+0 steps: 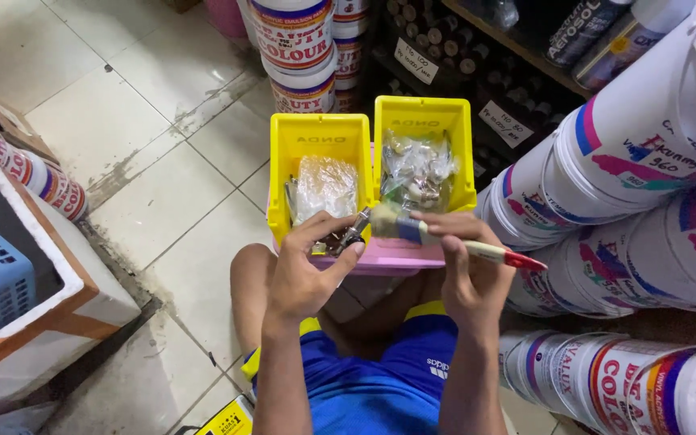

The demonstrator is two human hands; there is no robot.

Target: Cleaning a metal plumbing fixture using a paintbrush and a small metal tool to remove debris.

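The person's left hand [308, 270] pinches a small metal fitting [351, 235] between thumb and fingertips, holding it just over the front edge of the left yellow bin [316, 143], which holds a clear plastic bag of parts [325, 185]. The right hand [465, 270] is closed around a paintbrush [445, 238], its bristles touching the fitting and its red-tipped handle pointing out to the right. Both bins, the right yellow bin [424, 117] also filled with bagged metal pieces, rest on a pink stool [400, 256] above the person's knees, with stacked paint buckets [630, 161] close by on the right.
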